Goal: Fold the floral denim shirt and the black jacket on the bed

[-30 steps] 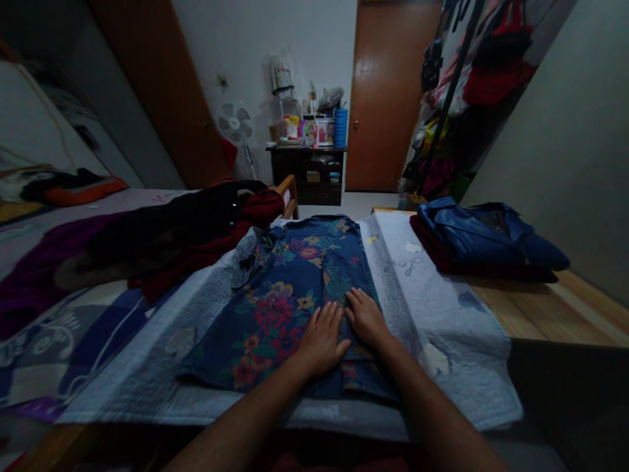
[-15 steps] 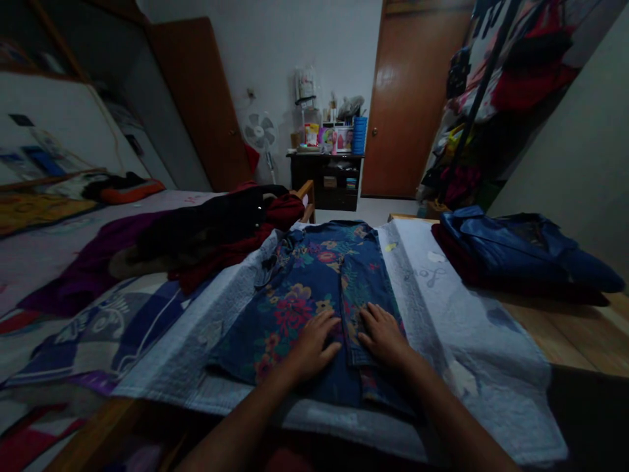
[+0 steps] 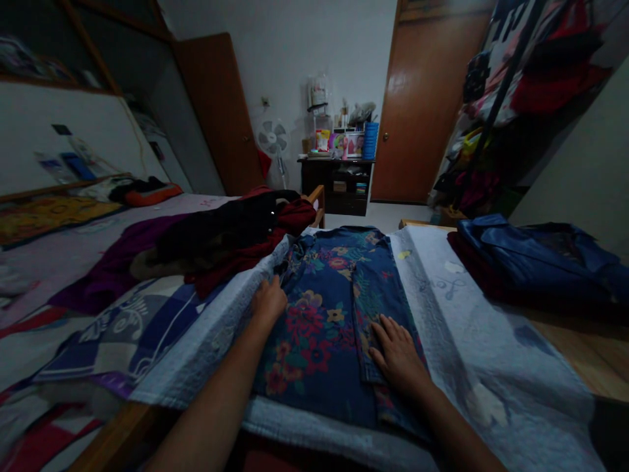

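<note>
A dark blue floral garment (image 3: 329,354) lies spread on a pale blue-white cloth (image 3: 442,288), one sleeve folded down along its right side. At the garment's left edge, my left hand (image 3: 269,300) has its fingers curled closed on the fabric near the shoulder; the fingertips are partly hidden. My right hand (image 3: 397,347) rests flat on the folded sleeve near its cuff, fingers stretched out and holding nothing.
Folded blue denim (image 3: 531,255) sits on dark red cloth at the right. To the left is a bed with a black garment (image 3: 221,226), a purple one and a checked blue cloth (image 3: 122,334). A fan (image 3: 273,137) and dark cabinet (image 3: 334,187) stand behind.
My left hand has moved from the garment's middle up and left to its edge and closed there. The garment's lower left part now reaches less far left. My right hand stays on the sleeve.
</note>
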Demonstrator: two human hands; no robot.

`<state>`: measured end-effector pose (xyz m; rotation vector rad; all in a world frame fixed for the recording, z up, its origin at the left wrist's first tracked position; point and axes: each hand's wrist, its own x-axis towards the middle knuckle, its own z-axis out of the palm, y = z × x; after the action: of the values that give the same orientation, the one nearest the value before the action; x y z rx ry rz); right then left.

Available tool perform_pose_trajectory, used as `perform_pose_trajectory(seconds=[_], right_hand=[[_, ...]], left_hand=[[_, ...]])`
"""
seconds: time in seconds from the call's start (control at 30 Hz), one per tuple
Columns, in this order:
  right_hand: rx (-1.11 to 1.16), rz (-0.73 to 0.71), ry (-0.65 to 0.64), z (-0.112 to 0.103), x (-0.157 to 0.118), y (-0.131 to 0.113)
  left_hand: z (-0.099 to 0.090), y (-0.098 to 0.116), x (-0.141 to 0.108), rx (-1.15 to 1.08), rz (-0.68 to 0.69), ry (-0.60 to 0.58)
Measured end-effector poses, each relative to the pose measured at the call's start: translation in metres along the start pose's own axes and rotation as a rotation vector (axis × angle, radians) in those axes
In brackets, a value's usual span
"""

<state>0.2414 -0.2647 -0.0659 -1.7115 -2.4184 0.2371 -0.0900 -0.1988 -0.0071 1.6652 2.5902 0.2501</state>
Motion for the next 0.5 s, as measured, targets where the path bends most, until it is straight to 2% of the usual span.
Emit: perform_pose_trajectory(seconds=[0.17, 0.3, 0.37, 0.5], right_hand=[[0.017, 0.001, -0.004, 0.003, 0.000, 0.002], [0.036, 0.006, -0.030, 0.001, 0.001, 0.002], [0.041, -0.004, -0.053, -0.006, 0.003, 0.003], [0.089, -0.072, -0.137, -0.031, 0.018, 0.007]], left_hand=[[0.004, 0.010, 0.022, -0.134, -0.114, 0.006], [0.015, 0.008, 0.034, -0.162, -0.136, -0.088], [0.019, 0.007, 0.038, -0.136, -0.128, -0.112], [0.016, 0.007, 0.041, -0.139, -0.093, -0.064]])
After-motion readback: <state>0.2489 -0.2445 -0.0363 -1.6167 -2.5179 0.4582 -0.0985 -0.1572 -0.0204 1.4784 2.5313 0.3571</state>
